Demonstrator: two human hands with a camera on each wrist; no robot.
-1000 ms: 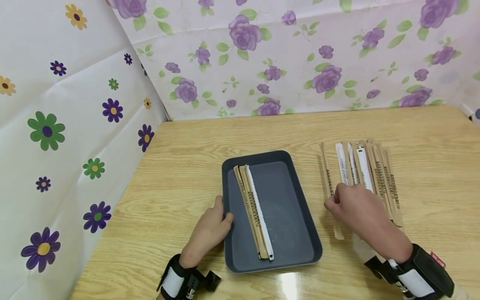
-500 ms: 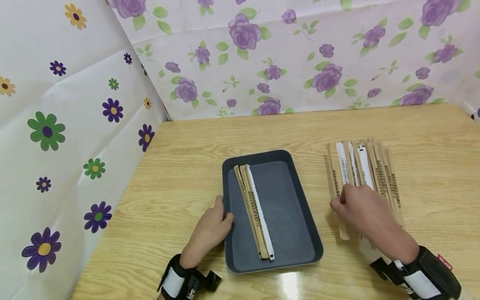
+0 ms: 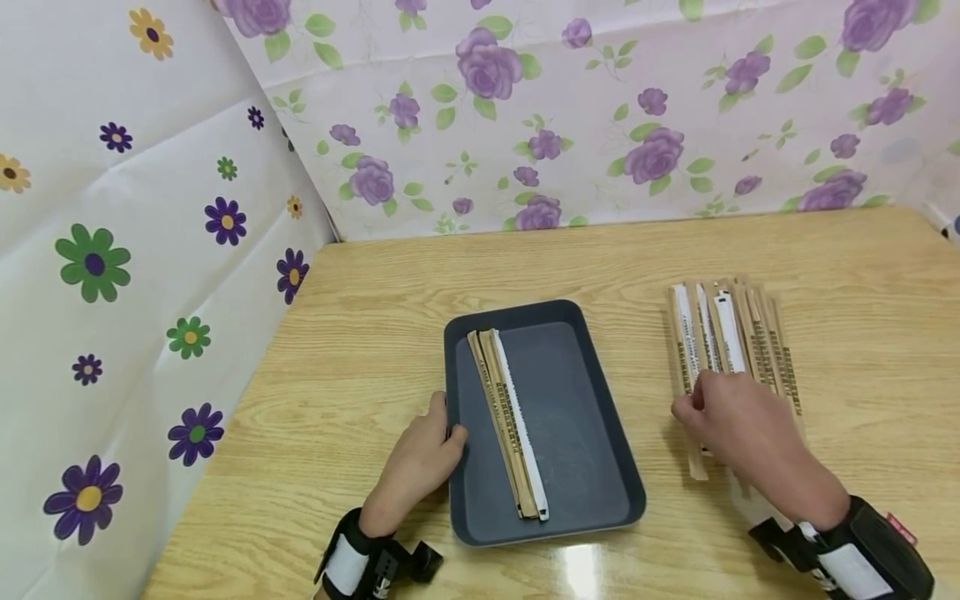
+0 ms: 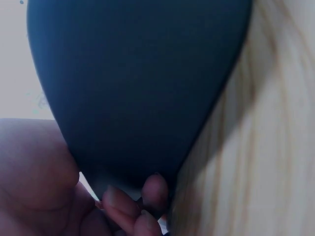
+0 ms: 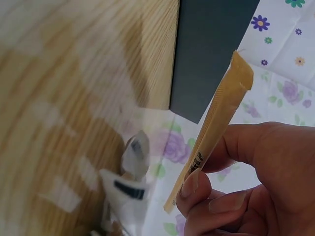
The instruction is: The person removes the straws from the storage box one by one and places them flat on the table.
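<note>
My right hand (image 3: 738,421) pinches a long, slim brown paper-wrapped stick (image 5: 221,110) between thumb and fingers. Dark print runs along its wrapper, and one flattened end points up in the right wrist view. It lies along the left side of a row of similar brown and white wrapped sticks (image 3: 772,350), partly hidden by that hand. My left hand (image 3: 416,454) grips the left edge of a dark grey tray (image 3: 581,433), thumb over the rim. In the left wrist view its fingers (image 4: 155,191) curl against the tray's outer side. Inside lie brown wrapped sticks (image 3: 491,392) beside a white one (image 3: 525,433).
The wood-grain table (image 3: 360,333) carries the tray near its middle and the row on the right. A purple-rose sheet (image 3: 600,108) hangs behind the table, and a flower-print sheet (image 3: 150,317) stands along the left.
My right hand has moved a little to the right with the brown wrapped stick, closing the gap to the row. The left hand and the tray have stayed put.
</note>
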